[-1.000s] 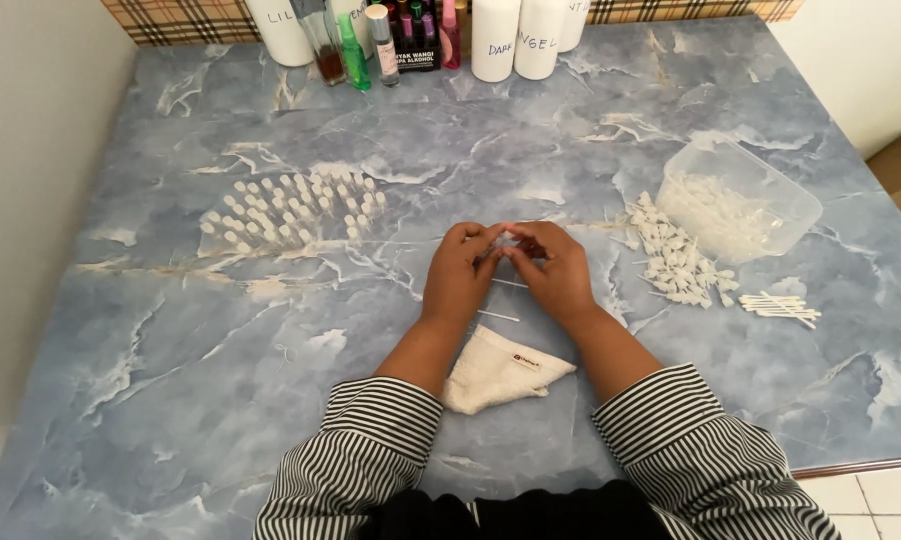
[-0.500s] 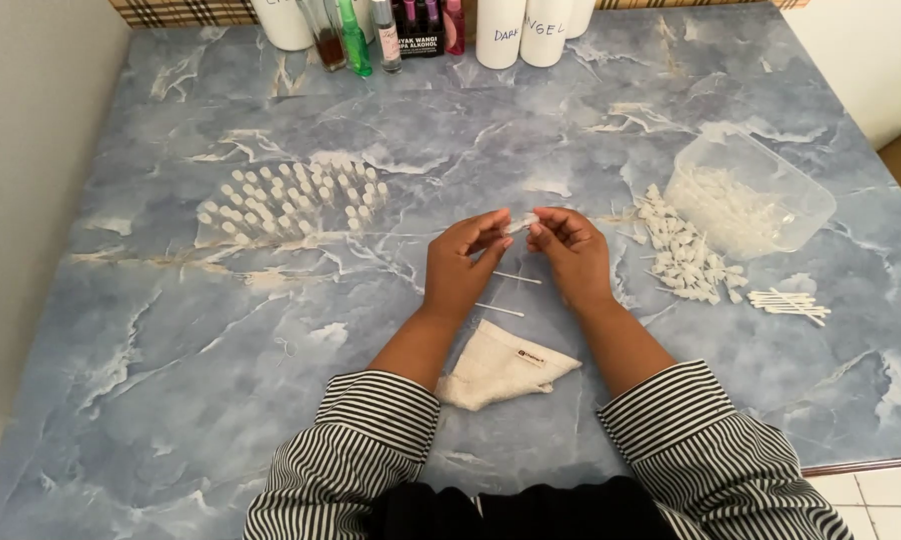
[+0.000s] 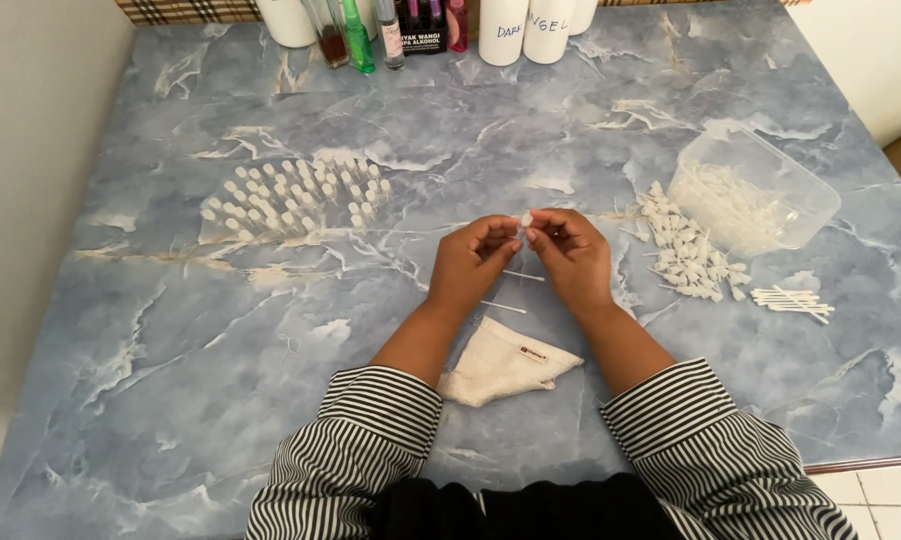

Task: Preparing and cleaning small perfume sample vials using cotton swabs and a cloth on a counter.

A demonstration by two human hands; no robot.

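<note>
While both hands (image 3: pixel 521 262) stay together, the small white piece (image 3: pixel 526 219) sits higher.

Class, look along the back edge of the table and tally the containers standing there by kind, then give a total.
White bottles: 4
Slim glass vials: 3
Pink bottle: 1
Dark box: 1
Total: 9
</note>
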